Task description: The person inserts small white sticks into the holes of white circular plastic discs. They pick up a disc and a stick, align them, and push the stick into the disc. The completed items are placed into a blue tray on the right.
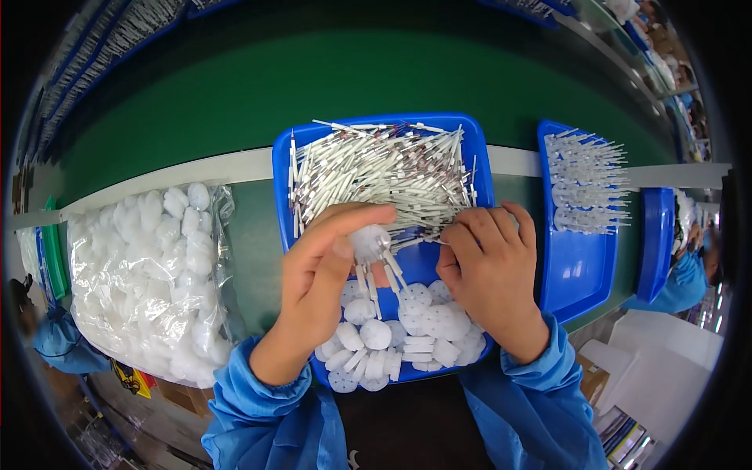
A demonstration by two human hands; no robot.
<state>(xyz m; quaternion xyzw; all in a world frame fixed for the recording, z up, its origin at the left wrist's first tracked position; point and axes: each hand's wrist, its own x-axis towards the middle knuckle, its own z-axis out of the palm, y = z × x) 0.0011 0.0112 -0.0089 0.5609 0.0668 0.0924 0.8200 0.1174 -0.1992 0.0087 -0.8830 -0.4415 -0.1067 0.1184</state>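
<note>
My left hand (313, 274) grips a round white plastic disc (370, 243) between thumb and fingers. Several thin white sticks (373, 286) project from that disc toward me. Over the right side of a blue tray (280, 184), my right hand (493, 270) has its thumb and index finger pinched together beside the sticks; what they hold, if anything, is hidden. A thick heap of thin white sticks (376, 172), some with dark or reddish ends, fills the tray's far part. Loose white discs with small holes (431, 319) pile up in its near part, below my hands.
On the left lies a clear plastic bag (141, 274) full of white discs. A second blue tray (580, 274) at right carries rows of discs fitted with sticks (583, 184). Another blue tray (656, 243) stands beyond it. People in blue sleeves (677, 282) are at both sides.
</note>
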